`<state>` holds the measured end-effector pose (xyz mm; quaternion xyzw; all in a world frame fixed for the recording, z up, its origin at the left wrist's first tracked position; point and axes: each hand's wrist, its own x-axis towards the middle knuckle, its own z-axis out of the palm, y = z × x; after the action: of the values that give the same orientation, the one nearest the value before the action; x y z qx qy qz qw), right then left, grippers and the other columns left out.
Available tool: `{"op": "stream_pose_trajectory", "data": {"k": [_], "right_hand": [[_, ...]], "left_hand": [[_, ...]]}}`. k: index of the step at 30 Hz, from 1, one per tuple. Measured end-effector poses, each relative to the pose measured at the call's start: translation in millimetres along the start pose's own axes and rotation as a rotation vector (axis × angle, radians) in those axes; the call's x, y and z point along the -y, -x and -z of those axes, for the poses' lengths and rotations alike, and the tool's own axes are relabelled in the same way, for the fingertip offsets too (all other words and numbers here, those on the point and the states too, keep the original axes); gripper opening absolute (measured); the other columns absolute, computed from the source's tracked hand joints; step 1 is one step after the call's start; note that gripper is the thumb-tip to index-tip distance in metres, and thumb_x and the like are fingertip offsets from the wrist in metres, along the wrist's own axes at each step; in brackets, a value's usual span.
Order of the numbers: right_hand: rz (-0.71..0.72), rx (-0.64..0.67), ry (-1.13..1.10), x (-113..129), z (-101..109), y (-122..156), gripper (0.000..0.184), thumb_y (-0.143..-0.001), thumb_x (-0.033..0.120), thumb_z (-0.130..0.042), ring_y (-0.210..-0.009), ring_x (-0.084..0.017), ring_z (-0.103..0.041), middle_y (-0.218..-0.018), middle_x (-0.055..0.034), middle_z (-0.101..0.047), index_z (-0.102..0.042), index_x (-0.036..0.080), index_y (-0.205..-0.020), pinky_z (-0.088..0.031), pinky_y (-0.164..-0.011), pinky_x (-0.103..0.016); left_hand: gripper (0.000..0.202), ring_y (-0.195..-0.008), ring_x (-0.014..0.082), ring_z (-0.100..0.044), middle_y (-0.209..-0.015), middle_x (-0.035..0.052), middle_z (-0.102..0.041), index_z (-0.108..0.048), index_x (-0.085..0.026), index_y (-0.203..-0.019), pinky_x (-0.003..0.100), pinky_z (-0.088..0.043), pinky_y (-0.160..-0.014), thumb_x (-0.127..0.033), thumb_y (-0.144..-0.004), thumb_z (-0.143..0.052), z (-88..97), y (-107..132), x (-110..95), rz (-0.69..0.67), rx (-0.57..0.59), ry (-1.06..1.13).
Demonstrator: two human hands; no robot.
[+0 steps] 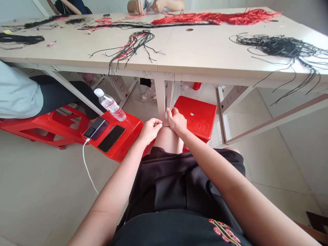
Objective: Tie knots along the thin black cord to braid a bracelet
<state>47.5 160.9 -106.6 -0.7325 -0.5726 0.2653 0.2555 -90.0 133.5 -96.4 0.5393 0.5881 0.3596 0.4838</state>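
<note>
Both my hands meet over my bare knee [166,140], below the table's front edge. My left hand [150,129] is closed in a pinch on one end of a thin dark cord [165,126]. My right hand [176,121] pinches the other end, and the short cord runs taut between them. I sit in black shorts [179,184]. A small bundle of black and red cords [132,46] lies on the table [205,51] ahead of me.
A red stool [198,118] stands under the table. Another red stool [123,136] at my left carries a water bottle [110,104], a power bank [96,128] and a phone [111,138]. Red cords [217,17] and black cords [282,46] lie on the table. Another person's hands [148,6] work at the far side; someone sits at the left [20,94].
</note>
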Motion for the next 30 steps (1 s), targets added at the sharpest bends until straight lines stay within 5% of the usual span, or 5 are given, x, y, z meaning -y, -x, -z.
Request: {"op": "stream_pose_trajectory", "data": {"k": [7,14,20,30], "right_hand": [[0.002,0.009,0.003,1.8,-1.8,0.4,0.068,-0.089,0.063,-0.019,-0.11,-0.034,-0.057,-0.112,-0.0163,-0.065,-0.042,0.017,-0.133,-0.037,-0.094,-0.053],[-0.003,0.025,0.003,0.3,-2.3,0.2,0.069,-0.088,0.065,-0.018,-0.11,-0.033,-0.057,-0.114,-0.0156,-0.065,-0.042,0.018,-0.134,-0.04,-0.093,-0.049],[-0.014,0.03,0.001,0.3,-4.0,-0.3,0.069,-0.089,0.064,-0.018,-0.11,-0.033,-0.057,-0.115,-0.0159,-0.064,-0.041,0.018,-0.135,-0.042,-0.091,-0.048],[-0.004,0.045,0.014,1.2,-4.4,1.2,0.069,-0.089,0.063,-0.016,-0.111,-0.032,-0.058,-0.115,-0.0164,-0.064,-0.039,0.017,-0.136,-0.042,-0.091,-0.044]], "left_hand": [[0.008,-0.065,0.0115,-0.055,-0.067,-0.0011,-0.061,-0.058,-0.018,-0.083,0.023,-0.04,-0.064,-0.021,-0.075,-0.058,0.6,-0.9,7.3,-0.035,-0.027,-0.017],[0.013,-0.063,0.0115,-0.054,-0.071,0.0015,-0.064,-0.063,-0.017,-0.078,0.023,-0.042,-0.061,-0.03,-0.074,-0.061,12.4,9.5,6.0,-0.035,0.086,-0.028],[0.017,-0.074,0.0118,-0.055,-0.082,0.0016,-0.062,-0.062,-0.017,-0.085,0.025,-0.044,-0.073,-0.025,-0.071,-0.063,17.6,15.2,10.0,-0.092,0.082,-0.019],[0.021,-0.068,0.0118,-0.055,-0.075,0.0006,-0.061,-0.058,-0.019,-0.097,0.023,-0.042,-0.062,-0.022,-0.077,-0.052,17.8,15.0,9.4,-0.059,0.113,-0.03]]}}
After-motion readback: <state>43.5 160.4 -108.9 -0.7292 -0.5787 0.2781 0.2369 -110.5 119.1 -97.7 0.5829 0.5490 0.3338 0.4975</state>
